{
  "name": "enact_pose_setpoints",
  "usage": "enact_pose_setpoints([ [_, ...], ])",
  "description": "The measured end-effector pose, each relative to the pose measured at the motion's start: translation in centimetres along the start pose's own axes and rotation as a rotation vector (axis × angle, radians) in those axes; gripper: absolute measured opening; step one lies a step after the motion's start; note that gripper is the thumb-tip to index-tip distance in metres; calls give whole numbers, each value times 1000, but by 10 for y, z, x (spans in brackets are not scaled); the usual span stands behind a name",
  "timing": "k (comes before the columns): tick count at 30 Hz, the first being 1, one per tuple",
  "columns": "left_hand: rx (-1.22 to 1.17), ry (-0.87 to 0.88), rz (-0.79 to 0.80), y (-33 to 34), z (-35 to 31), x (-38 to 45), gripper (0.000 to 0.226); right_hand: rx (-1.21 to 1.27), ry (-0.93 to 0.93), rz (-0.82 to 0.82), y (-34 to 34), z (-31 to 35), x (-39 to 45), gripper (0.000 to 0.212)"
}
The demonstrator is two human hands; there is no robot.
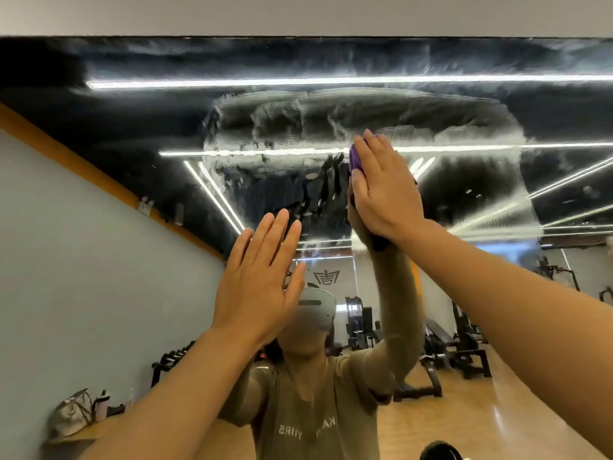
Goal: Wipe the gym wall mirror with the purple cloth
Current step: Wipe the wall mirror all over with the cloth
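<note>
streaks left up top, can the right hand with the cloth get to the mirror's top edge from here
Probably yes: the right hand presses the purple cloth on the mirror below that edge, with nothing between, though the arm already looks well extended.

A purple cloth (356,159) shows against a dark mirror (132,127) streaked with whitish, arcing smears and crossed by bright white light strips (298,82). An orange band (83,167) tops a pale grey-blue wall (83,277). The reflected person wears an olive-tan T-shirt (315,410) with white lettering and a white headset (315,305); the floor (481,410) is honey-toned wood.
</note>
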State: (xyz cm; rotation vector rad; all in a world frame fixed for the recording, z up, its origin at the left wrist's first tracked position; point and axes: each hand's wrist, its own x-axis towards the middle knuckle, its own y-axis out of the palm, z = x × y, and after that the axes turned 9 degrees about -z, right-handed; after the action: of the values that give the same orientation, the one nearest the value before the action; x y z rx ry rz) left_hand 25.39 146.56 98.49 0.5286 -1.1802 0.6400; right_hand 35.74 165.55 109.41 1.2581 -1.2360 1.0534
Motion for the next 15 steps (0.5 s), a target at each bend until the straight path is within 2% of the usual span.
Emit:
enact_pose_setpoints([
  [6, 14, 18, -14, 1, 1, -1, 63, 55, -156, 46, -11, 17, -129, 56],
  [8, 17, 22, -12, 1, 1, -1, 63, 59, -228, 64, -13, 13, -144, 56],
  [11, 15, 43, -18, 2, 2, -2, 63, 51, -314, 85, -11, 5, -120, 56],
  [15, 13, 49, -48, 6, 4, -5, 61, -8, -220, 33, 1, 1, -32, 60],
])
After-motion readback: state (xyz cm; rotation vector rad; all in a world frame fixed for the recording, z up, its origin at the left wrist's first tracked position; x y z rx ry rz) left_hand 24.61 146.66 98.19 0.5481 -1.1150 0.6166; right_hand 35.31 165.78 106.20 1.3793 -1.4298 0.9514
